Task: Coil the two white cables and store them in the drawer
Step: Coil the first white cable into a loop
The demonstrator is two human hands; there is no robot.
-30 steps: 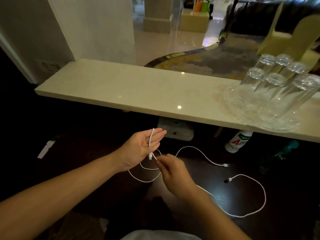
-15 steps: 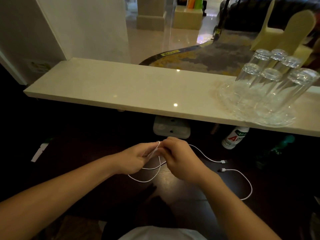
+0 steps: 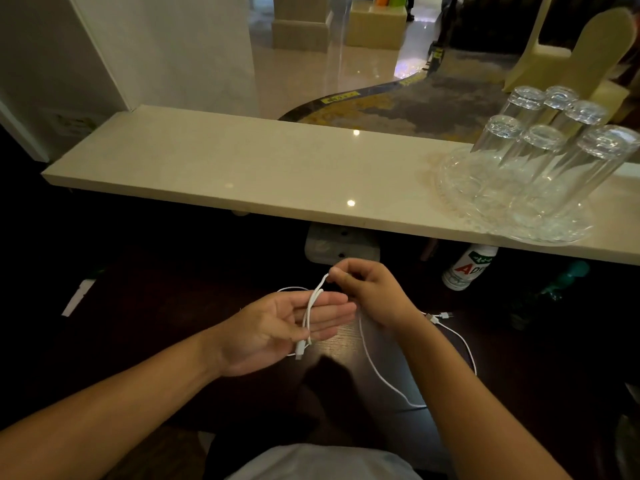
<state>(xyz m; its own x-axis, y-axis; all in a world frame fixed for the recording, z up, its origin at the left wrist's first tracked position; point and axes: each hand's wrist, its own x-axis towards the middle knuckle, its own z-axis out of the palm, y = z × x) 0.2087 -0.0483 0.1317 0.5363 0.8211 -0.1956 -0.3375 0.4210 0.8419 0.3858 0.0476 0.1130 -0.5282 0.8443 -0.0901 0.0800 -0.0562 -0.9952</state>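
The left hand (image 3: 277,327) lies palm-up, fingers spread flat, the white cable (image 3: 313,306) draped across them; the right hand (image 3: 367,292) pinches it just above. With no thumb clamping (plug dangling free), the loop may slide off, and the slack on the dark table (image 3: 519,358) could snag the second cable's plugs (image 3: 440,317).

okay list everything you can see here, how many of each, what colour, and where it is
cables: two, white, on the dark desk; one being wound over the left hand
ledge: one, cream, across the view above the desk
glasses: six, clear, upside down on the tray
tray: one, clear glass, right end of the ledge
bottle: one, white with a red and green label, under the ledge at right
power strip: one, pale grey, under the ledge, centre
left hand: palm open, cable looped across the fingers
right hand: pinching the cable above the left fingers
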